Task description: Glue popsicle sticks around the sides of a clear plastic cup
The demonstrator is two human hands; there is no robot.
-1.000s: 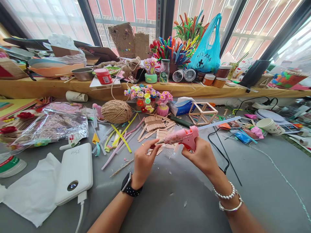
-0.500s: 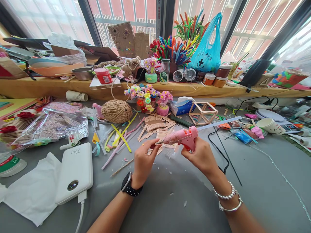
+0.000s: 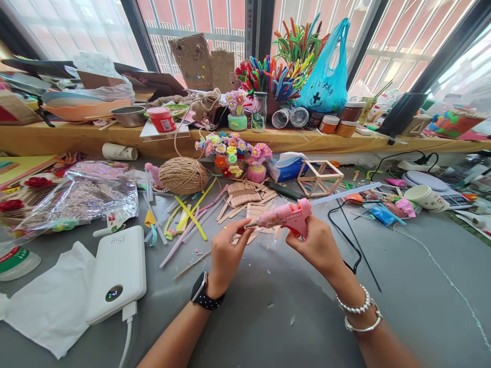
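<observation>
A pink hot glue gun point(image 3: 295, 217) is gripped by its handle in my right hand point(image 3: 320, 248), its nozzle pointing left. From its rear end sticks a long translucent glue stick point(image 3: 345, 193). At the nozzle tip, my left hand point(image 3: 226, 253) is closed in a pinch; whatever lies between thumb and fingers is too small to make out. Behind the gun, wooden craft sticks point(image 3: 243, 195) lie in a loose pile on the grey table point(image 3: 264, 327). An open cube frame of sticks point(image 3: 320, 178) stands farther back, to the right.
A white power bank point(image 3: 118, 271) with a cable lies at the left beside a white tissue point(image 3: 57, 301). A twine ball point(image 3: 183, 175) and small flower pots point(image 3: 257, 166) stand behind. The gun's black cord point(image 3: 355, 245) loops at right. A crowded shelf point(image 3: 215, 143) runs along the windows.
Both hands and the glue gun hold nearly the same pose, nozzle still at the left fingertips. The power bank's small round display, dark before, now shows lit digits.
</observation>
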